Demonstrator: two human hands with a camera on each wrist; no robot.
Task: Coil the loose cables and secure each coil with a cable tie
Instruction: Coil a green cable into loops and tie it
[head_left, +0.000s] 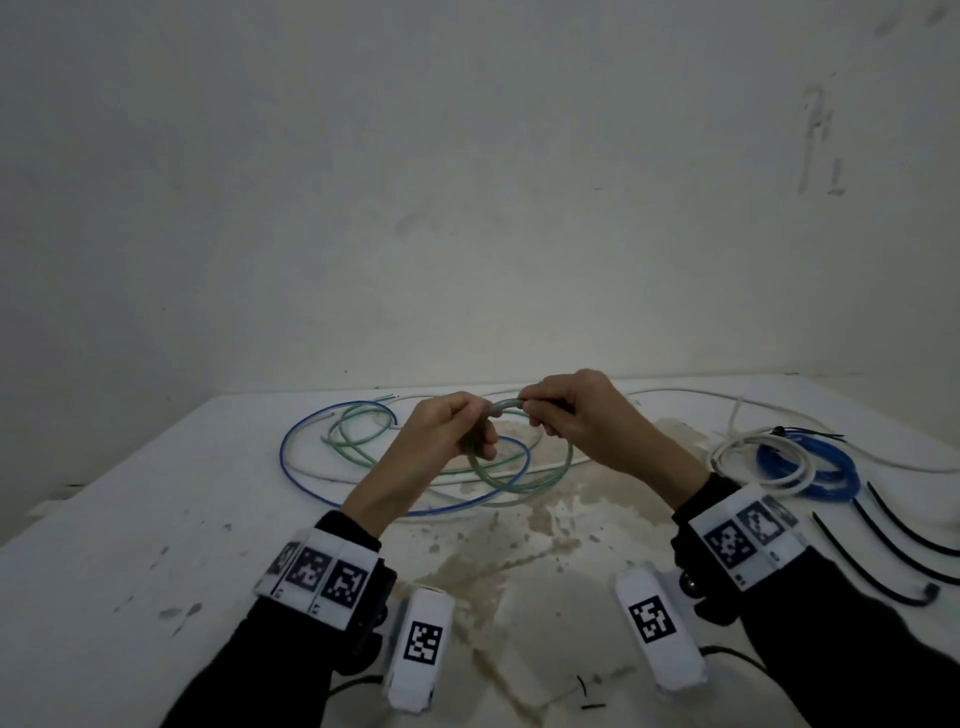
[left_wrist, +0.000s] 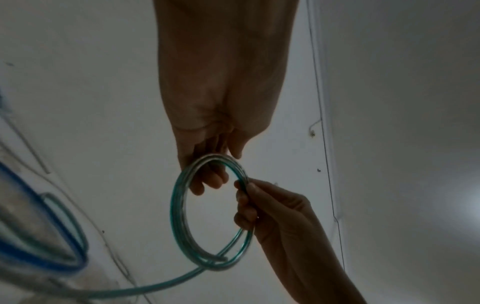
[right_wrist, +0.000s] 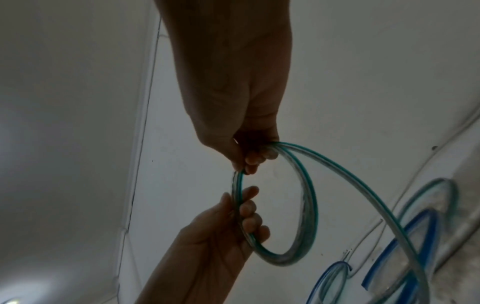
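so far, blue coil (head_left: 810, 470) looks tied; both hands, left (head_left: 451, 427) and right (head_left: 576, 415), grip the half-wound green cable (head_left: 519, 480); ties (head_left: 893, 551) wait.

No readable words or numbers are showing anywhere; only black-and-white square code markers are sitting on the wristbands (head_left: 322, 574) and wrist cameras (head_left: 422, 642), at six o'clock.

Stained white table (head_left: 156, 519), loose cables (head_left: 311, 441), 3 cable ties (head_left: 883, 551)
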